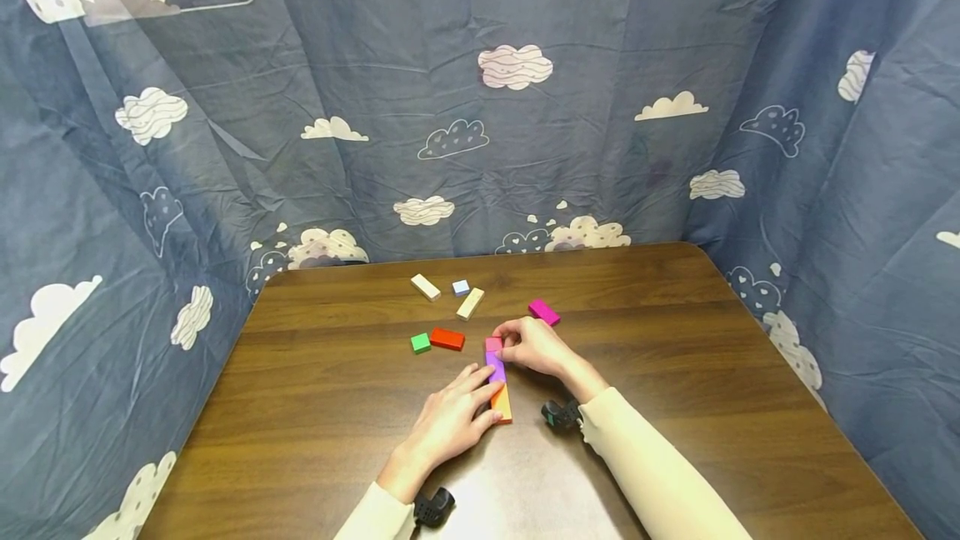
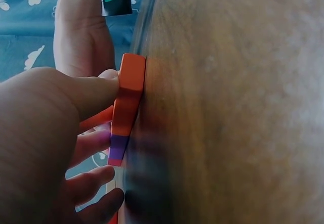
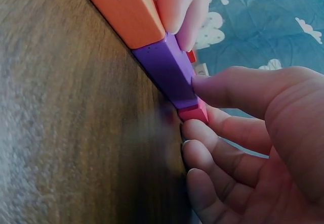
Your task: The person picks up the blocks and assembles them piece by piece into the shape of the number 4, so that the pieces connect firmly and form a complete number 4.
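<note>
An orange block [image 1: 503, 410], a purple block [image 1: 493, 359] and a small pink block [image 1: 492, 343] lie end to end in a row on the table. Over the near part of the row rests my left hand [image 1: 448, 419], its spread fingers touching the purple and orange blocks and its thumb on the orange one [image 2: 129, 90]. At the far end my right hand [image 1: 536, 346] pinches the pink block [image 3: 195, 114], index finger round its far side, thumb tip against the purple block [image 3: 167, 72]. The three blocks stand nearly flush in the right wrist view.
Left of the row lie a red block [image 1: 447, 339] and a small green block [image 1: 421, 343]. Farther back are two cream blocks [image 1: 425, 287] and a small light-blue block [image 1: 461, 287]. A magenta block [image 1: 544, 312] lies beyond my right hand. Cloud-patterned curtains surround the wooden table [image 1: 315, 407].
</note>
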A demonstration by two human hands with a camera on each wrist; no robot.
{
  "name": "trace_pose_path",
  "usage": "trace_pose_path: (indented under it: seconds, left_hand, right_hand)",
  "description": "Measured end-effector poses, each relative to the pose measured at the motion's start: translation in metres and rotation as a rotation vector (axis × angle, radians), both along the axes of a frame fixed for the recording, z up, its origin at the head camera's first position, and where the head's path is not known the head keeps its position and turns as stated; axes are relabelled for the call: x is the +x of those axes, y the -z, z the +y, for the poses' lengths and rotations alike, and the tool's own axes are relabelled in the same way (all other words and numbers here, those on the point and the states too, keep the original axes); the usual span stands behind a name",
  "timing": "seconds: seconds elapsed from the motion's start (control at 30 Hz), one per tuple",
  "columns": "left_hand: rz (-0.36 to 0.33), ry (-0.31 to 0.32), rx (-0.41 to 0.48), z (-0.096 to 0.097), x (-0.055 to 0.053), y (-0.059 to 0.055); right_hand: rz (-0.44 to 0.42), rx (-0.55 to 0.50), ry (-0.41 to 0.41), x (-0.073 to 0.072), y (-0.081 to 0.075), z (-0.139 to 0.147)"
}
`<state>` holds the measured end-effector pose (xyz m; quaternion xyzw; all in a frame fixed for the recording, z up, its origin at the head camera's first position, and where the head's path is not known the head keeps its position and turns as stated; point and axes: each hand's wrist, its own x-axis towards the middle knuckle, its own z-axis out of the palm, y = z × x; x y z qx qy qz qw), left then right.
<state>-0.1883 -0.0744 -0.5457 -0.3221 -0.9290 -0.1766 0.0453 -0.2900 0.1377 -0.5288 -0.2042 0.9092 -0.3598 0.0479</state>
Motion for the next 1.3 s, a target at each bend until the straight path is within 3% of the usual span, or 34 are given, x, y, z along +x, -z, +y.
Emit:
trace_pose_path:
  seconds: [0.47, 1.3]
  left_hand:
    - [-0.002, -0.007, 0.003, -0.0011, -0.0008, -0.0018]
    - [0.005, 0.002, -0.004, 0.0003, -0.0008, -0.0003]
  right_hand:
    - [-0.028, -0.048, 0.008, -0.001, 0.0022, 0.0026]
    - [-0.008, -0.029, 0.002, 0.0037, -0.0027, 0.001]
